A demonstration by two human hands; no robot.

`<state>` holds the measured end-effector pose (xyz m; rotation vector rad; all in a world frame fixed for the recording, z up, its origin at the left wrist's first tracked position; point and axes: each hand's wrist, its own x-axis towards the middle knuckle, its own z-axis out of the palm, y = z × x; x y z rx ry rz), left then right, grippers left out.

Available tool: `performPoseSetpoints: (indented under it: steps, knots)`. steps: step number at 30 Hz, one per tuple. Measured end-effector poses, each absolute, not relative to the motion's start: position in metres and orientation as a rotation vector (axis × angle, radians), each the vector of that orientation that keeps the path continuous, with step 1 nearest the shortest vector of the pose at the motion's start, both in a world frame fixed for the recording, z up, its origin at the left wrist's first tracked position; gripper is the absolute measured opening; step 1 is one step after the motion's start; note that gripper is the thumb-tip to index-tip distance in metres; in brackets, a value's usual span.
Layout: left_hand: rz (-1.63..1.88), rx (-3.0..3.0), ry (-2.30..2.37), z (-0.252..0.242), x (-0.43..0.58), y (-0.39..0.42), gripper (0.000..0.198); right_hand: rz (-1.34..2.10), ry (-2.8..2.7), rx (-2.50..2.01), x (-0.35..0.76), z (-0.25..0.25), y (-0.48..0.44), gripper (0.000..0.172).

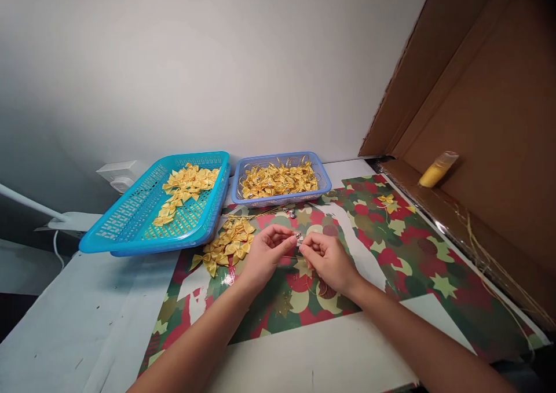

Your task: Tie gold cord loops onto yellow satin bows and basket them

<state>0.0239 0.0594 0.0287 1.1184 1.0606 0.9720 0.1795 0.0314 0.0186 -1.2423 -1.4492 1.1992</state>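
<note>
The left hand (274,248) pinches a small silver piece (298,237) between thumb and finger, above the patterned sheet (282,306). The right hand (328,263) meets it there, fingertips pressed together — on what, one cannot tell. Gold cord (325,289) curls below. Yellow bows (230,242) lie heaped leftward — near the teal basket (143,245) — with the purple basket (282,200) beyond.

There are two hands (268,255), one turquoise basket (130,222), one lavender basket (282,199) and three heaps of yellow bows (232,241).
</note>
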Motion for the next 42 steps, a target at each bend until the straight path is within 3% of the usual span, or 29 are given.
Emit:
performPoseSetpoints:
  steps: [5,19,29,36,39,42]
  knots:
    - [0.948,1.112,0.954,0.026,0.021,0.061,0.038,1.202,-1.431,-1.211,0.18,0.02,0.031,0.023]
    - [0.895,1.563,0.869,0.041,-0.003,0.067,0.01,1.318,-1.476,-1.075,0.178,0.023,0.025,0.023]
    - [0.971,1.735,0.921,0.063,-0.006,0.063,0.012,0.954,-1.615,-1.126,0.186,0.03,0.03,0.019]
    - [1.026,1.956,0.903,0.07,0.001,0.051,0.008,0.965,-1.659,-0.939,0.179,0.035,0.026,0.016]
    - [0.9,2.12,1.107,0.067,-0.004,0.045,0.022,0.972,-1.606,-0.909,0.183,0.038,0.022,0.014]
    - [0.561,2.327,1.719,0.055,-0.012,0.04,0.032,0.969,-1.538,-0.824,0.193,0.046,0.016,0.015]
